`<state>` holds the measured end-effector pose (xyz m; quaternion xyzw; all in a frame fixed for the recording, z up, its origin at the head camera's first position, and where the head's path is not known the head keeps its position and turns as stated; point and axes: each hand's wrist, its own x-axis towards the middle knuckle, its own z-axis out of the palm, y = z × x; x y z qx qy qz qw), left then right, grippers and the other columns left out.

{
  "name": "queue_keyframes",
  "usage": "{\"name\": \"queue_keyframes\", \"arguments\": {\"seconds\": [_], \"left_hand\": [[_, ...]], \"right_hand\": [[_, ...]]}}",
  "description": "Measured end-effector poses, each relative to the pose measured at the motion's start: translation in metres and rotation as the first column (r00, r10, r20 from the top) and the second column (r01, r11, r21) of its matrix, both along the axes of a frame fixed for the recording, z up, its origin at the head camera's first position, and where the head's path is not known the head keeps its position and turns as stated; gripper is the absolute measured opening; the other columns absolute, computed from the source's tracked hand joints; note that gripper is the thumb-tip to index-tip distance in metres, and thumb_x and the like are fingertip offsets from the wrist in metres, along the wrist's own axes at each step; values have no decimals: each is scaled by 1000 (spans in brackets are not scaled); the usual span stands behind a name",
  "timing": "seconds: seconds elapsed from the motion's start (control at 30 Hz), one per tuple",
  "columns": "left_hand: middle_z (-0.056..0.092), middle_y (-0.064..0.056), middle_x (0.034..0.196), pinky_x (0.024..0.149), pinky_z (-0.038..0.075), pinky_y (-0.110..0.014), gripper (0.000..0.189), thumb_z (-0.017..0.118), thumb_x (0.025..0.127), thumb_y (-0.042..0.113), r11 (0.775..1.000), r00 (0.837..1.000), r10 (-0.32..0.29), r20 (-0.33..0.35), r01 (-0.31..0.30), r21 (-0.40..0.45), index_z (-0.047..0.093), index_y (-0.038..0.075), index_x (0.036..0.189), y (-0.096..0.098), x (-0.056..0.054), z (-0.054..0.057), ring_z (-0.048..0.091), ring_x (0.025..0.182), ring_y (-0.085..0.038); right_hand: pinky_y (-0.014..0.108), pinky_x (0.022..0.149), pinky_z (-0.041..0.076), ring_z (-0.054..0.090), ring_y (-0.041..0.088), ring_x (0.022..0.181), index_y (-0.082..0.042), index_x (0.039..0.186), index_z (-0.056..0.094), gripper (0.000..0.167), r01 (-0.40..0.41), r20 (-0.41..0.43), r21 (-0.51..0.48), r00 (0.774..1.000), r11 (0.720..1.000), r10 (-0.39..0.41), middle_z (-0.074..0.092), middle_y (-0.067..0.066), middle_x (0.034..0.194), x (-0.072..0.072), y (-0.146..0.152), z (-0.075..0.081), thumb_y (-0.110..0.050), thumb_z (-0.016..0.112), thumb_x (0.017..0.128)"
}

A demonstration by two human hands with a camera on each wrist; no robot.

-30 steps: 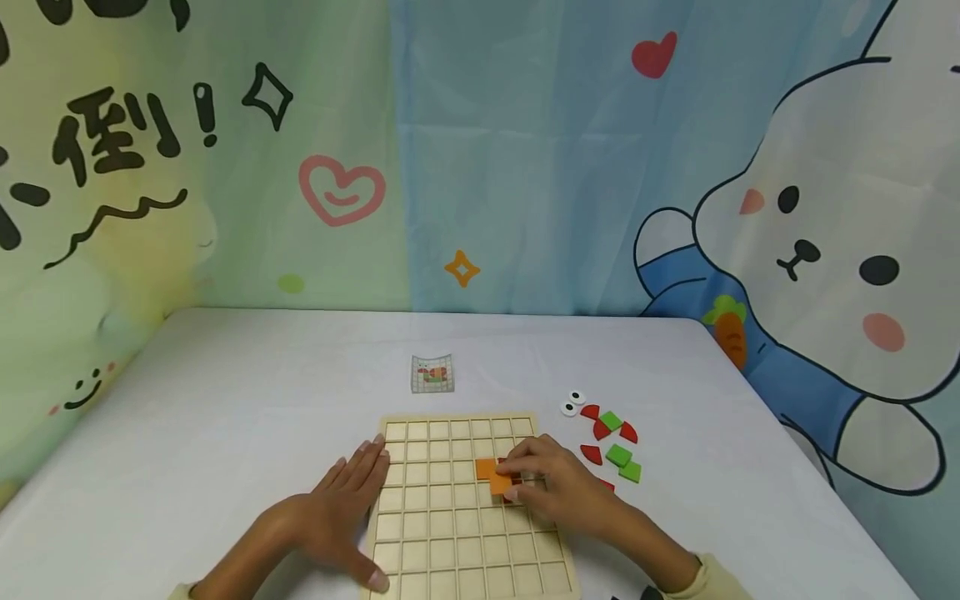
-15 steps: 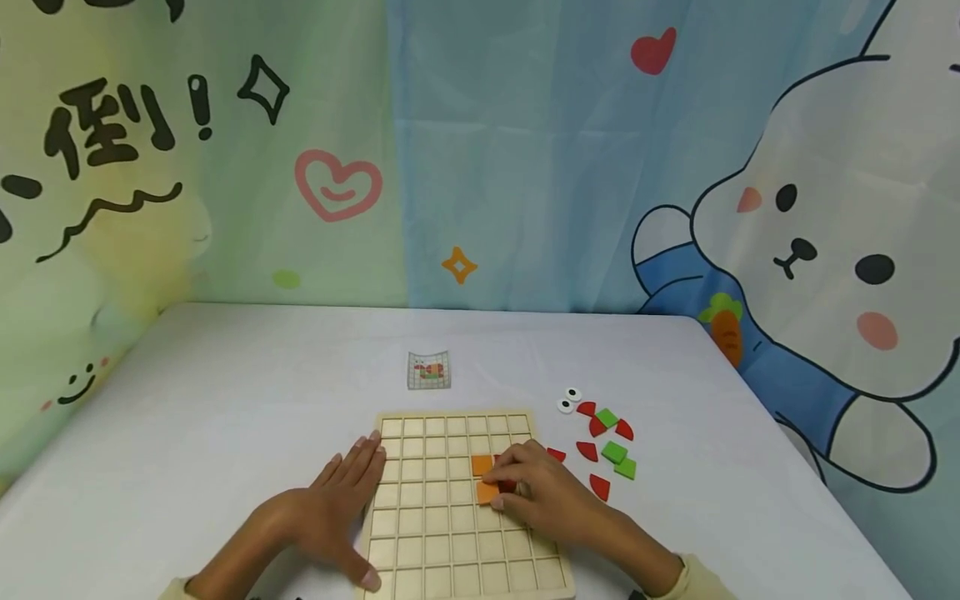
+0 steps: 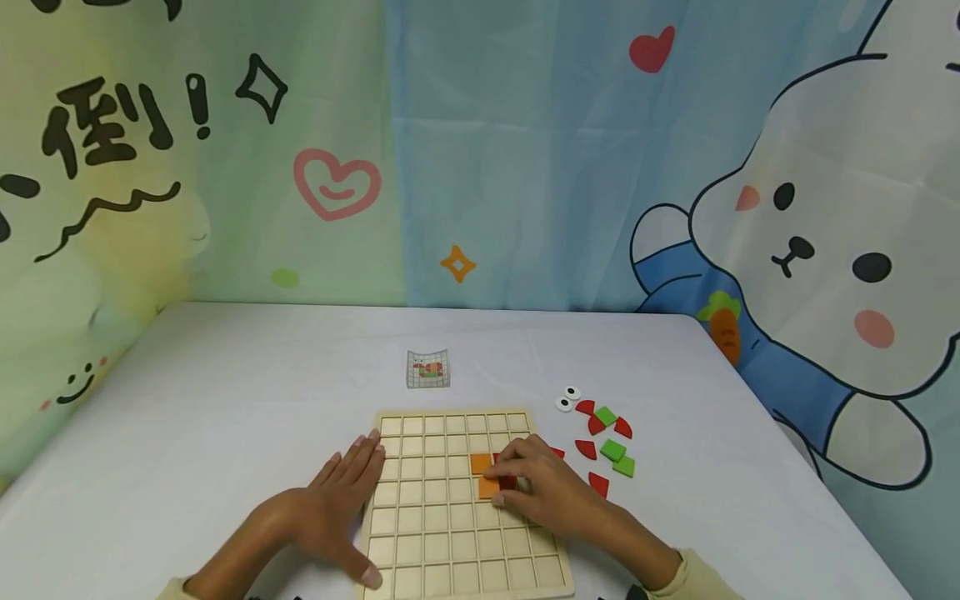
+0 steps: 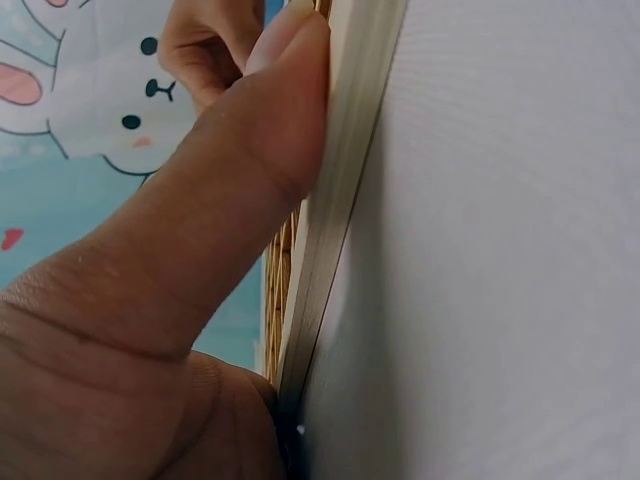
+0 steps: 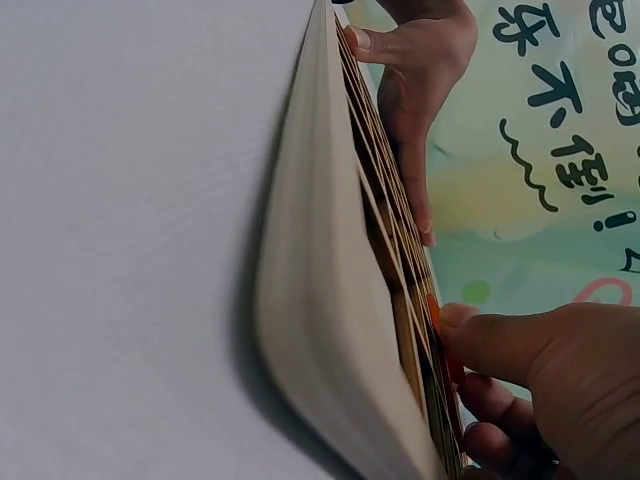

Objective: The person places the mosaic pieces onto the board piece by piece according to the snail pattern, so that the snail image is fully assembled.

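- Nearest, the left hand [image 3: 337, 508] lies along the left edge of the wooden board [image 3: 420, 525], its fingers straight and close together, the thumb spread apart toward the near corner; it seems to be steadying the board.
- The right hand [image 3: 543, 492] reaches over from the right, thumb and fingertips pinching an orange tile [image 3: 488, 488] above or in the grid, right of its middle. The step in hand looks to be fitting this tile into a cell. The next move probably calls for squaring its edges to the ridges, pressing it flat and letting go without nudging its neighbours.
- The pinched tile is a plain, flat square, partly covered by the fingers; whether it sits fully down I cannot tell. A red piece [image 3: 507, 482] shows to its right, beneath the hand.
- Just beyond lies a second orange tile [image 3: 482, 463], matching in colour and shape.
- Farther right, on the white table [image 3: 262, 375], are loose red quarter-shaped pieces [image 3: 586, 449] and green squares [image 3: 612, 450].
- Beyond the board's far edge lies a small picture card [image 3: 427, 369].
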<state>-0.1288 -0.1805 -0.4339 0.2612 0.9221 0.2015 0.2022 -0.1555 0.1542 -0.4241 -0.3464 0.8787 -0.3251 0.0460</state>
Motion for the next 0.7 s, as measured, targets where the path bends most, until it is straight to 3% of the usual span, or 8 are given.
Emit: {"name": "queue_keyframes", "arguments": {"seconds": [0.33, 0.53, 0.7], "left_hand": [[-19, -16, 159, 112, -6, -55, 147, 71, 56, 80, 998, 1000, 1, 13, -1, 60, -1, -1, 154, 0, 2, 3, -17, 144, -32], [-18, -15, 159, 113, -5, -53, 147, 70, 56, 82, 1000, 1000, 7, 10, -7, 26, -1, -1, 154, 0, 1, 2, -17, 145, -30], [-18, -19, 158, 112, -7, -55, 145, 72, 58, 78, 997, 999, -4, 39, 0, 78, -1, -3, 153, 1, 3, 7, -17, 144, -35]], "right_hand": [[34, 90, 45, 47, 13, 106, -15, 113, 74, 25, -16, -2, -2, 1000, 1000, 16, 57, -8, 112, 0, 0, 1, -22, 73, 89], [31, 86, 46, 48, 12, 103, -14, 111, 74, 22, -41, -18, -30, 999, 999, 40, 60, -8, 109, -3, 0, -2, -18, 72, 89], [31, 87, 46, 49, 12, 104, -14, 111, 74, 21, -45, -28, -38, 999, 998, 44, 61, -8, 110, -3, 1, -4, -16, 72, 90]]}}
